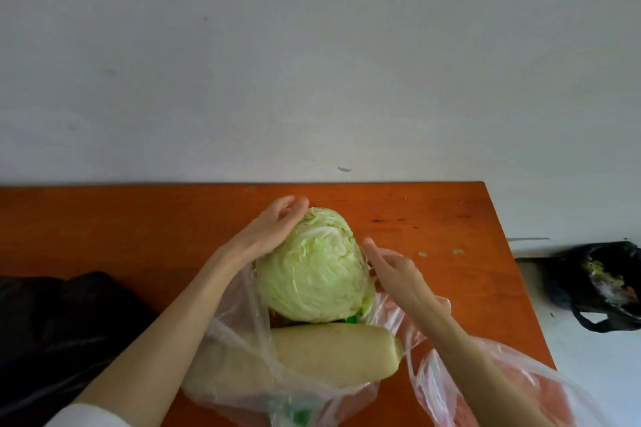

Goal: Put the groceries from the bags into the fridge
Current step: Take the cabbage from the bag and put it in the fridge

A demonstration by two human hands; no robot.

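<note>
Your left hand (pixel 274 229) cups the cabbage (pixel 314 270) on its far left side, fingers relaxed and spread over the top. Your right hand (pixel 395 274) rests by its right side, fingers straight; whether they touch it you cannot tell. The cabbage sits at the mouth of the clear bag (pixel 242 350), just beyond the white radish (pixel 312 354). Bare table (pixel 121 225) lies open to the left and behind; the right edge is near, and a black bag (pixel 603 284) sits on the floor past it.
</note>
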